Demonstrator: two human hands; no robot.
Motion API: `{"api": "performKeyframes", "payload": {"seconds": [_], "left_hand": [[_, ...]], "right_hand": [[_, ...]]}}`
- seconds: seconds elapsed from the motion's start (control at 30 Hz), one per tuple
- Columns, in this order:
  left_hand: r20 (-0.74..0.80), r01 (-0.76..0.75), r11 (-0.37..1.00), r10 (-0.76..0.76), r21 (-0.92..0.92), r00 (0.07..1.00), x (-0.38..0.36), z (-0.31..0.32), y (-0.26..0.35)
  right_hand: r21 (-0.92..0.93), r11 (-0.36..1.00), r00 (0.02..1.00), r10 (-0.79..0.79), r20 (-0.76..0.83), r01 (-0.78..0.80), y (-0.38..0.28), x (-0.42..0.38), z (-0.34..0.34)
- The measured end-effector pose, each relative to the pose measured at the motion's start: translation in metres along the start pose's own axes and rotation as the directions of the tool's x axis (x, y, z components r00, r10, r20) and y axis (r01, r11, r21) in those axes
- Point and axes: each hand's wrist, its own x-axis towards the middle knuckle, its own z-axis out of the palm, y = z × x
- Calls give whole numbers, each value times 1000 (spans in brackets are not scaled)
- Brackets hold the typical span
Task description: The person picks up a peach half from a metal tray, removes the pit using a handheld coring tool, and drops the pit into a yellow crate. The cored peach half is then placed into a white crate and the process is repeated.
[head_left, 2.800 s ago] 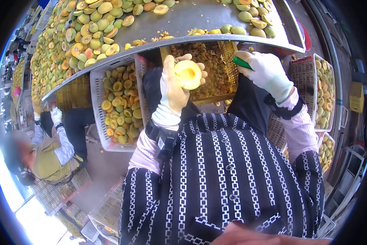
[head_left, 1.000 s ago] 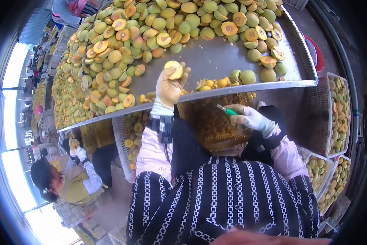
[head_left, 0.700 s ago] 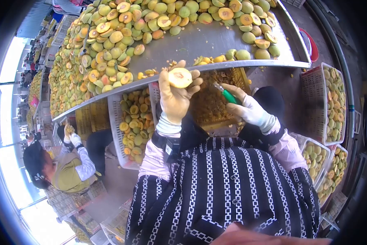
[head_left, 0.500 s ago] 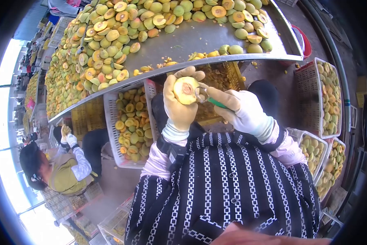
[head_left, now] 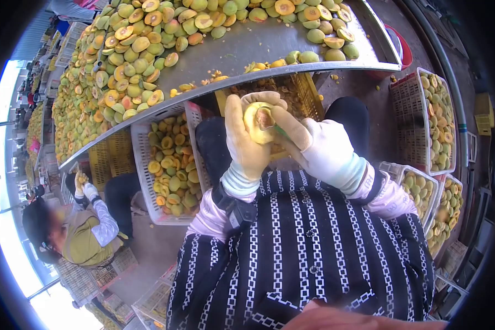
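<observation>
My left hand (head_left: 244, 144), in a tan-palmed work glove, is wrapped round a halved yellow peach (head_left: 253, 127), its cut face turned up and toward the right. The brown pit (head_left: 265, 117) shows in the middle of the flesh. My right hand (head_left: 325, 144), gloved too, is closed on a green-handled pitting tool (head_left: 281, 131). Only a sliver of its handle shows, and its metal end is hidden at the fruit. The right fingers press against the peach beside the pit. Both hands are just in front of the metal table's edge.
A metal table (head_left: 231, 58) carries a heap of halved peaches (head_left: 132, 60). Below it stand a white crate (head_left: 143, 181) of peach halves and a yellow crate (head_left: 309, 96) with scraps. More filled crates (head_left: 409, 104) stand at right. A co-worker (head_left: 88, 231) sits at left.
My right hand has moved in against the peach, and the tool's metal end has gone from sight. The peach has turned in my left hand, and the pit stands out more.
</observation>
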Motion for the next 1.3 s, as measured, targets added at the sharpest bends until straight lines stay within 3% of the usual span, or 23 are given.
{"api": "performKeyframes", "payload": {"seconds": [0.03,0.1,0.13,0.17,0.23,0.37,0.47,0.53,0.57,0.6,0.63,0.7,0.73,0.8,0.83,0.9,0.93,0.97,1.03,1.07,1.23,1.3], "left_hand": [[-1,6,1000,-6,-1,1000,-1,5,6],[-38,-50,976,60,211,997,-3,11,17],[-66,86,996,-84,32,994,-3,9,11],[-67,92,995,-90,31,994,-3,9,12],[-57,261,959,-268,-108,962,-3,10,14],[13,381,902,-386,-205,922,3,-4,14],[149,159,952,-202,261,968,7,-9,18],[184,154,965,-195,214,963,14,-13,13],[219,142,976,-177,166,960,18,-16,9],[315,104,965,-180,242,932,25,-25,3],[350,236,943,-309,237,884,32,-32,-2],[217,446,866,-491,225,844,34,-32,-2],[219,453,863,-498,224,839,31,-31,-8],[54,149,988,-152,50,987,21,-29,-27],[44,38,985,-46,166,998,19,-30,-34],[-34,22,993,-18,119,999,14,-25,-46],[-93,44,999,-45,-12,995,13,-21,-49],[-96,52,999,-53,-9,994,13,-23,-48],[-164,240,959,-263,-150,951,15,-21,-41],[-217,263,957,-285,-124,934,15,-17,-38],[-184,288,946,-313,-151,932,18,-23,-38],[-100,340,940,-341,-26,935,22,-29,-34]], "right_hand": [[2,1000,1000,3,5,-3,0,-1,1],[-49,996,995,76,61,-73,-2,-3,4],[-48,996,995,78,66,-75,0,-3,6],[20,996,990,83,118,-86,4,-4,9],[88,990,979,93,179,-110,7,-4,11],[212,970,982,85,169,-120,4,-4,16],[302,950,992,40,122,-76,8,-7,25],[331,942,996,17,91,-46,10,-4,26],[354,928,986,64,157,-117,10,-2,24],[375,907,968,110,224,-190,9,-2,25],[380,904,967,111,230,-194,12,0,27],[419,800,843,189,503,-429,23,8,33],[381,801,821,222,526,-461,26,14,32],[310,854,850,248,465,-419,29,21,32],[278,859,840,269,470,-430,29,27,30],[296,879,885,242,398,-373,31,27,38],[216,920,898,232,374,-327,30,26,44],[133,951,910,220,352,-281,28,26,48],[122,947,886,225,405,-297,22,30,47],[134,939,876,234,421,-316,20,29,49],[266,823,759,270,592,-501,12,32,42],[309,788,739,256,623,-533,13,38,35]]}}
